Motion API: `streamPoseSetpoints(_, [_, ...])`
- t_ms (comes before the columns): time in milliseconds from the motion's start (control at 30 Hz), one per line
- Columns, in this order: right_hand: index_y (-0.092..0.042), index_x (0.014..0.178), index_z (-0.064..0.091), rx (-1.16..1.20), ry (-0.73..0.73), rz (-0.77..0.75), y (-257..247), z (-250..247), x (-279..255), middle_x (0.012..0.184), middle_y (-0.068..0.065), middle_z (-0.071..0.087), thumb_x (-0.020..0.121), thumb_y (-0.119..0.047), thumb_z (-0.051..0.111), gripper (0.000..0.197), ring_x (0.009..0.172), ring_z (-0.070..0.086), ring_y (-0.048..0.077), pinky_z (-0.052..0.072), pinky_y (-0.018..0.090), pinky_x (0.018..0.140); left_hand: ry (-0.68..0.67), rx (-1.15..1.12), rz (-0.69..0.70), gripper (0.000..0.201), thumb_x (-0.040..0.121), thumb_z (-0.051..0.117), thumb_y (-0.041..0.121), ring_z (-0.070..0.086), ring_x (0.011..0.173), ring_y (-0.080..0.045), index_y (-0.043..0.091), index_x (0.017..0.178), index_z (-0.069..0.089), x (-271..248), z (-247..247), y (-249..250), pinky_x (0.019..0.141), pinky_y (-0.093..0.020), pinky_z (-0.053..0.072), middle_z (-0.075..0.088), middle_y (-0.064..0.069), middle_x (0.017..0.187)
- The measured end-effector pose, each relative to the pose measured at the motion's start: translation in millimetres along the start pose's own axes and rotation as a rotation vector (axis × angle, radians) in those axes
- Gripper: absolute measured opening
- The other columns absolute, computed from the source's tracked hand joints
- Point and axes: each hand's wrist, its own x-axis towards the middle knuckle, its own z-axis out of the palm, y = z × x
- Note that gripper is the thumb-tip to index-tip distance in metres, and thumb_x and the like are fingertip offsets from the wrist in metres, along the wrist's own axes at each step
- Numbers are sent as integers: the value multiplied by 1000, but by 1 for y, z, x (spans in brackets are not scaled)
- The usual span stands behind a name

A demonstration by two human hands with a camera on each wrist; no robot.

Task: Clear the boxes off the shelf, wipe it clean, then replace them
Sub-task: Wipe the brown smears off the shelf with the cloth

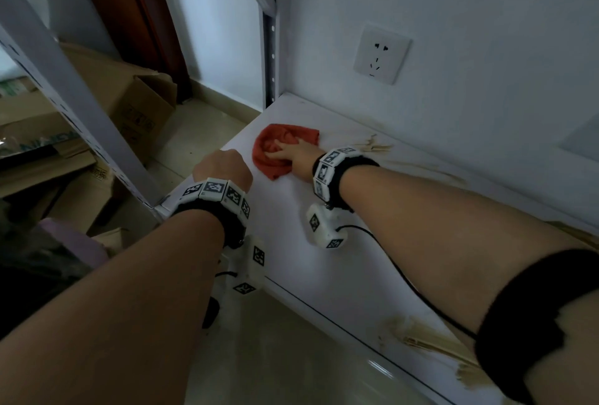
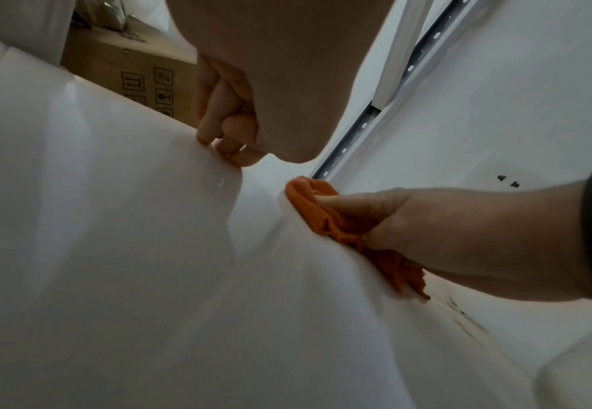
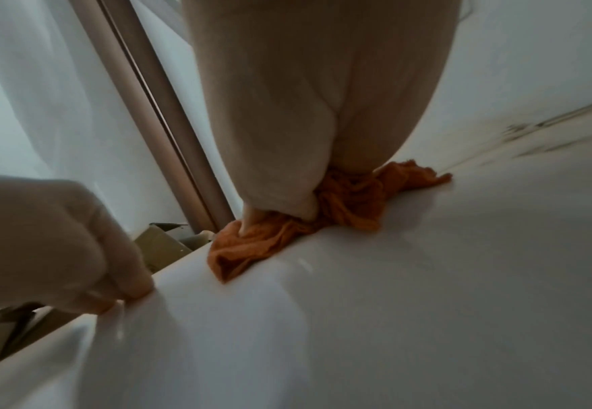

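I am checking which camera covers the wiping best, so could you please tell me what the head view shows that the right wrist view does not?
Only the head view shows the wall socket, both wrist bands, and the brown scuffs along the back of the shelf clearly. Only the right wrist view shows the left hand with its curled fingertips resting at the shelf edge, holding nothing. Both show the right hand pressing the orange cloth on the white shelf, and cardboard boxes off the shelf.

Dim, flat light throughout; wrist views soft and blurred, edges warped.
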Motion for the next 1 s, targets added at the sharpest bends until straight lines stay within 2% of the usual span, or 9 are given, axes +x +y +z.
streamPoseSetpoints(167, [-22, 145, 34, -16, 139, 80, 52, -8, -13, 156, 6, 22, 96, -9, 42, 52, 144, 20, 27, 15, 37, 118, -11, -10, -13, 24, 90, 43, 7, 62, 95, -30, 3, 100, 64, -2, -1, -2, 76, -31, 45, 64, -13, 103])
streamPoseSetpoints(300, [-18, 149, 25, -59, 186, 173, 78, -15, -26, 157, 9, 15, 100, -13, 32, 50, 145, 14, 28, 9, 29, 118, -11, -27, -16, 25, 91, 43, 8, 62, 99, -29, 4, 102, 64, -1, 1, -3, 72, -29, 41, 65, -14, 108])
streamPoseSetpoints(400, [-16, 150, 20, 2, 144, 237, 62, -12, -28, 158, 12, 9, 100, -22, 33, 52, 145, 10, 32, 8, 35, 119, -6, -28, -16, 25, 92, 42, 9, 63, 98, -28, 4, 101, 64, 0, 0, -2, 71, -28, 40, 65, -13, 107])
streamPoseSetpoints(533, [-23, 149, 23, 57, 69, 152, 16, 7, -24, 158, 11, 9, 94, -49, 30, 62, 145, 9, 34, 11, 40, 119, -16, -38, -22, 24, 91, 41, 8, 59, 83, -28, 4, 98, 64, -3, 2, -3, 70, -30, 43, 65, -13, 103])
streamPoseSetpoints(633, [-33, 148, 24, -49, 7, 39, -11, 20, -32, 159, 6, 6, 98, -43, 35, 52, 145, 8, 32, 9, 45, 119, -34, -70, -11, 23, 91, 43, 10, 62, 90, -31, 3, 98, 63, -6, 2, -5, 74, -31, 46, 65, -16, 105])
streamPoseSetpoints(700, [-37, 146, 26, -88, -16, -53, -12, 23, -42, 159, 1, 6, 100, -40, 34, 47, 146, 5, 30, 3, 42, 119, -40, -95, 0, 22, 91, 44, 11, 63, 93, -31, 4, 97, 63, -8, 2, -4, 75, -30, 46, 65, -16, 106])
streamPoseSetpoints(767, [-35, 145, 30, -82, -5, -114, -2, 21, -50, 159, 0, 8, 101, -31, 36, 44, 146, 3, 30, -1, 36, 117, -32, -113, -4, 19, 91, 44, 10, 61, 83, -29, 7, 85, 61, -10, 3, -4, 72, -29, 45, 66, -15, 103])
streamPoseSetpoints(867, [-27, 146, 31, 16, 56, -20, 28, 16, -61, 158, 4, 10, 101, -24, 38, 46, 146, 6, 28, 3, 28, 115, -23, -139, -23, 27, 90, 43, 6, 54, 72, -25, 10, 63, 47, -13, 5, -6, 72, -28, 45, 66, -14, 94])
streamPoseSetpoints(1000, [-20, 147, 30, 25, 117, 220, 70, -1, -67, 156, 10, 19, 97, -16, 44, 53, 144, 19, 29, 17, 35, 117, -44, -158, -37, 29, 89, 44, 5, 56, 76, -26, 10, 61, 46, -13, 4, -6, 78, -30, 48, 66, -15, 94])
